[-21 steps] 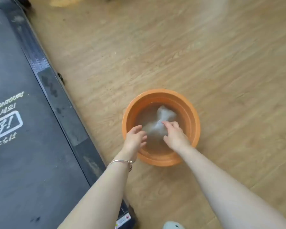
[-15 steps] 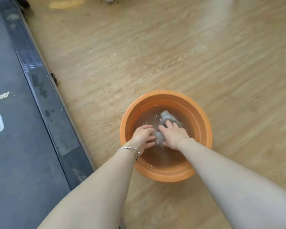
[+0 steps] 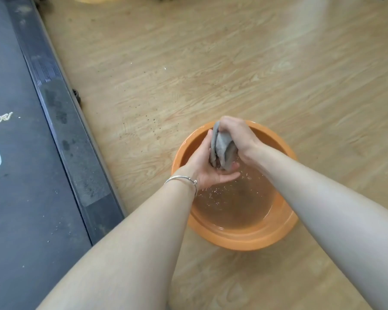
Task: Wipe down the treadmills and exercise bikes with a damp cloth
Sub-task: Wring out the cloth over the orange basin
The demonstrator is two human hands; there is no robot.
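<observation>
A wet grey cloth (image 3: 223, 148) hangs bunched above an orange basin (image 3: 238, 240) of murky water on the wooden floor. My right hand (image 3: 238, 133) is shut on the cloth's top. My left hand (image 3: 207, 166), a silver bracelet on its wrist, cups the cloth's lower end with the palm turned up. Drops splash on the water below. The dark treadmill (image 3: 27, 153) lies at the left, its belt printed with white letters.
The treadmill's grey side rail (image 3: 70, 135) runs diagonally next to the basin, a small black foot (image 3: 76, 95) beside it. Wooden floor (image 3: 233, 63) with some dirt specks stretches beyond the basin and to the right.
Both hands have lifted the cloth out of the water; it was submerged before and is now bunched above the basin, dripping. The view has moved closer to the basin.
</observation>
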